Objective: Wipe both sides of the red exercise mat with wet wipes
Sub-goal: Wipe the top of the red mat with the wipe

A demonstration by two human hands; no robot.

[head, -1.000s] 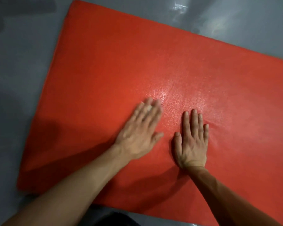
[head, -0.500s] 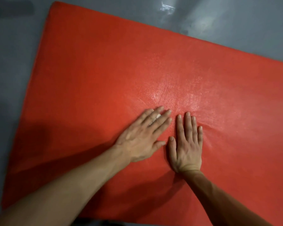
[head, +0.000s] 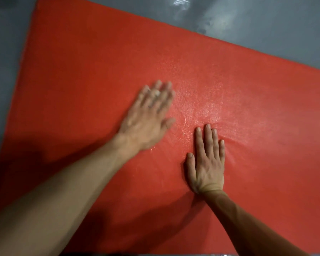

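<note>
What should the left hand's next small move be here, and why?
Probably sweep the left hand further left across the red mat: a white wipe shows under its fingers, the wet sheen lies only near the hands, and the right hand braces flat.

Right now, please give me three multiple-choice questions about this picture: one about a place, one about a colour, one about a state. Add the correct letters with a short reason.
1. Where does the right hand lie?
A. flat on the mat
B. on the floor
C. raised in the air

2. What colour is the floor around the mat?
A. white
B. grey
C. green

3. How does the left hand look?
A. a tight fist
B. pinching the mat's edge
C. fingers stretched out, blurred

Answers:
1. A, its palm and straight fingers rest on the red surface, which dents slightly beside them.
2. B, grey floor shows along the left side and beyond the far edge.
3. C, the fingers are extended over the mat and smeared; something small and white shows at them, too blurred to identify.
</note>
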